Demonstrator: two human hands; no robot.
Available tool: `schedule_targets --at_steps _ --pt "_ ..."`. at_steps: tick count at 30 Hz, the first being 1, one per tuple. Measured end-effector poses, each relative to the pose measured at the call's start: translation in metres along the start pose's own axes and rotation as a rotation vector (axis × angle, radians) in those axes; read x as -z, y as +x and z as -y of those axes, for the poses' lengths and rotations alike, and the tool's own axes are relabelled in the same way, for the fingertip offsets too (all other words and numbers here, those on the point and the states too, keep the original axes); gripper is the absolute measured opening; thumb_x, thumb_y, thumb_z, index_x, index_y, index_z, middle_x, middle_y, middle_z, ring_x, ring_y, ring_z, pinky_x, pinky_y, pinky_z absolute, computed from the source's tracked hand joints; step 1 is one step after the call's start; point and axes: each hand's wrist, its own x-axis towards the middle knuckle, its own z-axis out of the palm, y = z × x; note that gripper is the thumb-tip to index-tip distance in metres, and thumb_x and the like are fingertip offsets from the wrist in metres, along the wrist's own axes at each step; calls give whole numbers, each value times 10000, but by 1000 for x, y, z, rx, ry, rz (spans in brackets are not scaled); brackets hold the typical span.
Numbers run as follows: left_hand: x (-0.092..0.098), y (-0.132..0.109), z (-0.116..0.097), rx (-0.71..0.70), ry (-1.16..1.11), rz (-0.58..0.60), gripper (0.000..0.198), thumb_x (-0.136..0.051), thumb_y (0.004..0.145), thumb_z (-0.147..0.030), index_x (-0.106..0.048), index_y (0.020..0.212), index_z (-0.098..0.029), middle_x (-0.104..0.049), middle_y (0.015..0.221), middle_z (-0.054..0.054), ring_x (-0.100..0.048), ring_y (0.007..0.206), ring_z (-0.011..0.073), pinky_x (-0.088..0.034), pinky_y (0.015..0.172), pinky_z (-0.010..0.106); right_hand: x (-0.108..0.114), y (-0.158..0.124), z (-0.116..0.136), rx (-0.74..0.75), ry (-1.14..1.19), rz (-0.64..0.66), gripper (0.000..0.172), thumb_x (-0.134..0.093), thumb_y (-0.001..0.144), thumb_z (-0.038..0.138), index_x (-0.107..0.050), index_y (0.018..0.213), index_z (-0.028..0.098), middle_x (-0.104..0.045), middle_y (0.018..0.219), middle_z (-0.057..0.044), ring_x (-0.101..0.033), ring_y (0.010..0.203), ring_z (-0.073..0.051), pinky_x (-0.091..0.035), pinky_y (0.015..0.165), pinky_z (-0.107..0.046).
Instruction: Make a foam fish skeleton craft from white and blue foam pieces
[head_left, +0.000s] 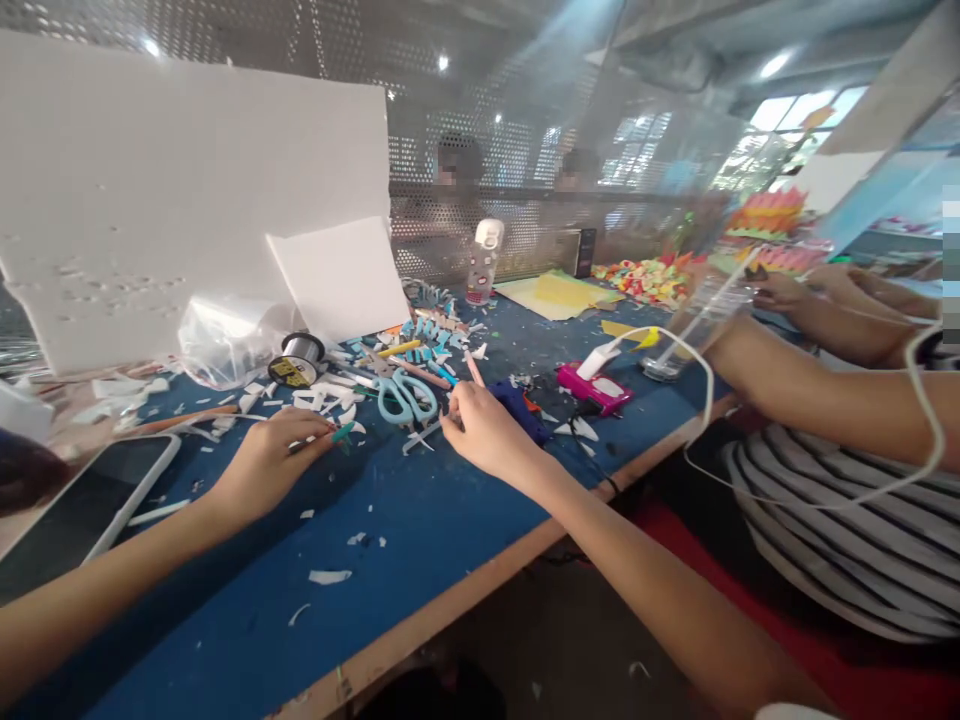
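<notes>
My left hand [266, 465] is closed in a pinch on a small green piece [343, 432], just above the blue tabletop. My right hand [491, 432] is over the table with its fingers curled down; what they hold, if anything, is hidden. A pale pink stick [474, 368] shows just behind those fingers, and I cannot tell if they touch it. Light blue scissors [406, 398] lie between my hands. Close beyond my right wrist is a dark blue object [525, 410] with an orange bit, partly covered.
A phone [94, 500] lies at left. Around are a wire spool [298, 358], white scraps [330, 577], a bottle [484, 262] and a pink power strip [596, 390] with a white cable. At right, a co-worker's arm [810, 385] reaches beside a clear cup [686, 335]. White boards [195, 200] stand behind.
</notes>
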Motion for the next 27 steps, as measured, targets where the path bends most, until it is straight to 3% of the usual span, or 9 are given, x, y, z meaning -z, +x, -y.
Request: schedule_targets --at_steps 3,5,7,9,15,22,27 --pt "-12 26 -14 -92 74 32 372 -417 901 -359 -672 706 -169 -704 793 66 -642 745 174 -496 665 254 2 -4 -7 -26 -27 -24 95 -470 858 253 -474 807 173 -555 822 -57 -545 760 -161 -436 646 -253" --pt "-21 42 -24 -126 100 54 309 -435 896 -293 -672 739 -172 -699 813 58 -632 764 171 -490 689 261 4 -7 -11 -127 -90 -85 124 -505 832 257 -479 871 143 -546 934 -123 -529 894 -227 -428 728 -314" --pt "-29 55 -35 -149 144 68 264 -458 883 -236 -669 743 -161 -686 804 69 -618 779 188 -483 715 293 2 -10 -16 -279 -168 -152 285 -587 765 260 -474 939 65 -503 1024 -230 -474 1002 -339 -395 787 -414" --pt "-37 65 -47 -164 189 72 249 -464 877 -202 -661 737 -142 -669 785 85 -605 787 207 -478 718 319 -1 -13 -22 -422 -227 -193 411 -657 695 240 -465 962 -6 -475 1042 -302 -447 1017 -410 -362 802 -477" --pt "-58 81 -74 -252 255 92 226 -472 876 -187 -637 733 -128 -656 811 106 -585 883 243 -476 786 377 -16 -11 -36 -648 -276 -231 523 -714 622 174 -450 1011 -56 -477 1046 -333 -476 987 -410 -360 796 -461" --pt "-69 85 -77 -276 150 19 206 -478 871 -155 -632 736 -138 -672 846 99 -576 944 233 -480 813 368 -23 -6 -45 -645 -220 -249 463 -676 662 160 -497 1009 -89 -493 1032 -381 -480 968 -422 -387 729 -434" --pt "-50 83 -67 -240 17 -125 197 -494 873 -178 -649 754 -153 -688 862 83 -592 873 213 -485 778 359 -13 -5 -45 -534 -101 -300 313 -607 725 141 -555 943 -78 -551 975 -335 -497 969 -390 -375 804 -449"
